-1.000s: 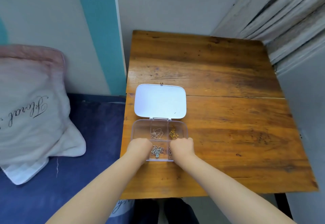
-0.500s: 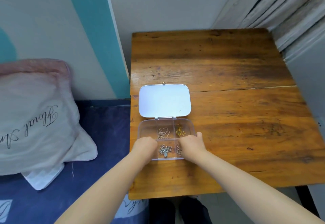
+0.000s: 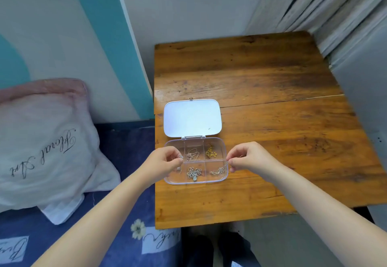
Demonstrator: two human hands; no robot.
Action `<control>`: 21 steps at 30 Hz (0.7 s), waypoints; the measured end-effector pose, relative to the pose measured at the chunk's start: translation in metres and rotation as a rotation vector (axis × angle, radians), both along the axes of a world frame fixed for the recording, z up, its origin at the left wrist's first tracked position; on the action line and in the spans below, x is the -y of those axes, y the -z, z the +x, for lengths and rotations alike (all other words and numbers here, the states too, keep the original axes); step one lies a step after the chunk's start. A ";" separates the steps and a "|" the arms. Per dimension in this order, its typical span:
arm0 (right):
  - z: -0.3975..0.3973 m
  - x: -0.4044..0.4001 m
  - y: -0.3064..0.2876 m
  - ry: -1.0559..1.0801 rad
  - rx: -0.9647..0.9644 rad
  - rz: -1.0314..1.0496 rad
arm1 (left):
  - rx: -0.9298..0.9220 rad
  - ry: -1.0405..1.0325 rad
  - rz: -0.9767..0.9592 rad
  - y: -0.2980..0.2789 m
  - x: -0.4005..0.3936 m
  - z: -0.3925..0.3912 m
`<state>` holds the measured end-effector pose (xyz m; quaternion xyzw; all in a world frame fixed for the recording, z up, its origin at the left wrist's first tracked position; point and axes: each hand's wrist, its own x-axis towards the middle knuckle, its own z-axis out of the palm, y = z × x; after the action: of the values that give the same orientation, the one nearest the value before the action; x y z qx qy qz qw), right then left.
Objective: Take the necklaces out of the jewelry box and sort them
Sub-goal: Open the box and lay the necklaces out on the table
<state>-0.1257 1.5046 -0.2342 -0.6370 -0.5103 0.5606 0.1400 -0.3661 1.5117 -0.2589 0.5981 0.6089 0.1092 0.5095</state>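
Two hands at the open jewelry box

Both hands work over the clear jewelry box [image 3: 195, 179] on the wooden counter [image 3: 272, 120]. Right hand [image 3: 249, 157] fingers are pinched on a silver necklace [image 3: 218, 170] in the box's near-right compartment. Left hand [image 3: 162, 163] fingers are pinched together at the box's left edge; what they grip is unclear. A gold necklace [image 3: 210, 152] lies in the far-right compartment.

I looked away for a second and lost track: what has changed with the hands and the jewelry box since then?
Both hands moved apart from the box's near compartments to its sides. The right hand now pinches a silver chain and draws it up from the near right compartment; the left hand pinches something small, too small to tell. The jewelry box stays open on the table, with the gold necklace in its far right compartment.
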 end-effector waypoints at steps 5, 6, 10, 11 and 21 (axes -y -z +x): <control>0.029 -0.008 -0.058 0.107 -0.051 0.137 | 0.067 -0.021 0.100 -0.046 -0.014 0.030; 0.037 -0.010 -0.071 0.130 -0.047 0.185 | 0.081 -0.020 0.140 -0.058 -0.021 0.040; 0.076 -0.032 -0.110 0.235 -0.024 0.363 | 0.153 -0.104 0.316 -0.098 -0.058 0.097; 0.087 -0.041 -0.116 0.252 -0.009 0.395 | 0.165 -0.125 0.346 -0.105 -0.068 0.114; 0.204 -0.154 -0.096 0.301 0.189 0.546 | 0.247 -0.381 0.391 -0.084 -0.160 0.285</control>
<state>0.0786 1.6589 -0.1385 -0.6936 -0.5525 0.3144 0.3389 -0.0812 1.6714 -0.1752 0.5422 0.6109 0.3900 0.4252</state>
